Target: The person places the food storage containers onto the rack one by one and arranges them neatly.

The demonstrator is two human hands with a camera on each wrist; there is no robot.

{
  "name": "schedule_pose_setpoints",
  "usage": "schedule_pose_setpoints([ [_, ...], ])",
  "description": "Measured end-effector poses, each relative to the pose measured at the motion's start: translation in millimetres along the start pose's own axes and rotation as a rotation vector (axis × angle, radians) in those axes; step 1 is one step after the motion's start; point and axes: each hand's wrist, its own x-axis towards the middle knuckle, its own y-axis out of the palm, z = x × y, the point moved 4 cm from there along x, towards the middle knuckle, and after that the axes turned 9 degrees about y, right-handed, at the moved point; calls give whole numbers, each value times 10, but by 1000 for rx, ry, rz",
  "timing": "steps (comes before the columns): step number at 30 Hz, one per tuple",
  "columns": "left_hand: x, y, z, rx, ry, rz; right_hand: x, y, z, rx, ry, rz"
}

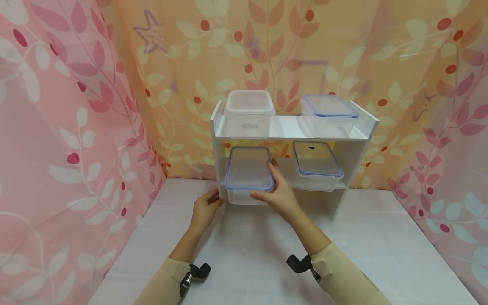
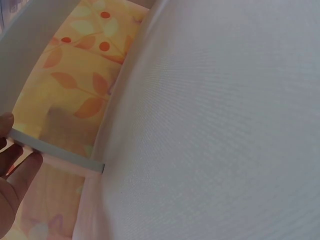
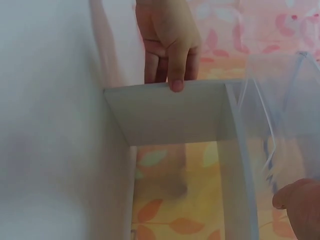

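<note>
A white two-tier shelf rack (image 1: 282,138) stands on the table. My left hand (image 1: 206,207) pinches the front edge of its left side panel (image 2: 60,153), the thumb inside and the other fingers outside, as the right wrist view shows. On the lower tier at left, a clear food container (image 1: 249,169) with a blue-rimmed lid juts past the shelf's front edge. My right hand (image 1: 280,190) grips that container at its right front corner, thumb along the front and fingers at the right side. In the right wrist view the container (image 3: 285,115) is partly cut off.
Another blue-rimmed container (image 1: 318,163) is on the lower tier at right. Up top are a white-lidded container (image 1: 249,112) at left and a blue-rimmed one (image 1: 329,114) at right. Flowered curtains (image 1: 267,51) hang behind and beside the white-covered table (image 1: 244,262).
</note>
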Motion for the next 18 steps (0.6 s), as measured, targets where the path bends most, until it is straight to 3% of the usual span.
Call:
schedule_pose_setpoints([
  [6,-6,-4,6,-4,-11,4,80,1,3,-16,-19,25],
  [13,-19,-6,0,-5,-13,12,167,28,20,27,12,79],
  [18,-14,-6,-2,1,-11,10,226,23,41,0,24,82],
])
